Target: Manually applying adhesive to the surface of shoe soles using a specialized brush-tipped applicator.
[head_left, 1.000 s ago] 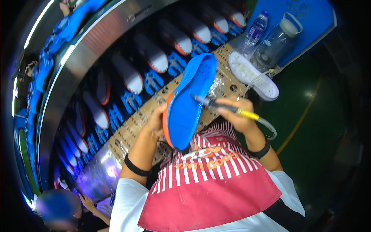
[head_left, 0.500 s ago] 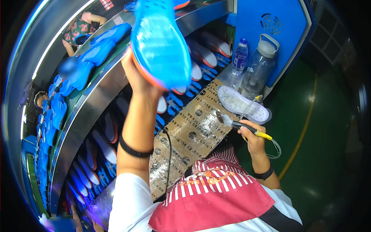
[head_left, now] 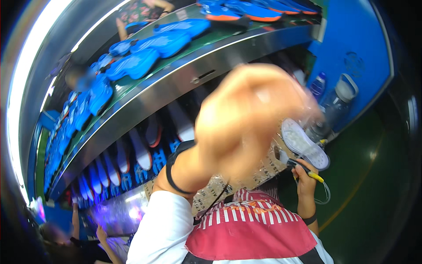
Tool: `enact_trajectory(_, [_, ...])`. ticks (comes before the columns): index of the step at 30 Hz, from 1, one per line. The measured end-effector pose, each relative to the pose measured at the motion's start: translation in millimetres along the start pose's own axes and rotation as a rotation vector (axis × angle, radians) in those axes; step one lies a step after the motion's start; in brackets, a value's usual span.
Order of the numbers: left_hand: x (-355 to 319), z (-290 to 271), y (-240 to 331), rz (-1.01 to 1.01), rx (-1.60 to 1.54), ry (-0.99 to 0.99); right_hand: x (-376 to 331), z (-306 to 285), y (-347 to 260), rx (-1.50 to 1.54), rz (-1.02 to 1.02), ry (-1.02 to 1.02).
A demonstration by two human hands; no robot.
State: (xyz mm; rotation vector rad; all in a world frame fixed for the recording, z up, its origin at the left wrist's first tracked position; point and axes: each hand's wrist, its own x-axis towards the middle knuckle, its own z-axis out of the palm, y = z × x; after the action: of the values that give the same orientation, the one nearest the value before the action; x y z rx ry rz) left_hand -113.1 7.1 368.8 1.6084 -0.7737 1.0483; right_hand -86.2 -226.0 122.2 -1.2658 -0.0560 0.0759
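My left hand is raised close in the middle, smeared by motion. Its fingers cannot be made out clearly, and no shoe shows in it. Lower right, my right hand grips a flat brush with a dark handle and yellow end; a thin clear tube hangs by it. The bristles point toward a cardboard-covered surface. Just beyond the brush lies a white shoe sole with whitish clumps in its hollow. Blue shoes with orange soles stand on the belt at the top.
A curved metal-edged conveyor carries many blue shoes. Below it, a lower rack holds pale soles and blue parts. A purple-capped bottle and a large clear jug stand by a blue panel. Other people work at far and lower left.
The blue shoe is gone from my left hand, which has swung down and right, nearer the camera. The view has turned. My right hand still holds the brush.
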Motion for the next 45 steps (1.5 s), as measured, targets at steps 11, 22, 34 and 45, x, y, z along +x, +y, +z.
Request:
enact_trajectory(11, [-15,-6,120,0.18,0.507,0.064,7,51,-2,-0.111,-0.006,-0.297])
enact_trajectory(22, [32,-112,-53,-0.017,1.318,-0.127,1,33,-11,-0.149,-0.021,-0.266])
enact_trajectory(34, [38,-205,-79,-0.173,1.694,-0.197,-4,7,23,-0.051,0.023,-0.167])
enact_trajectory(45, [37,-218,-66,-0.304,1.643,-0.404,0,34,20,-0.128,0.106,-0.28])
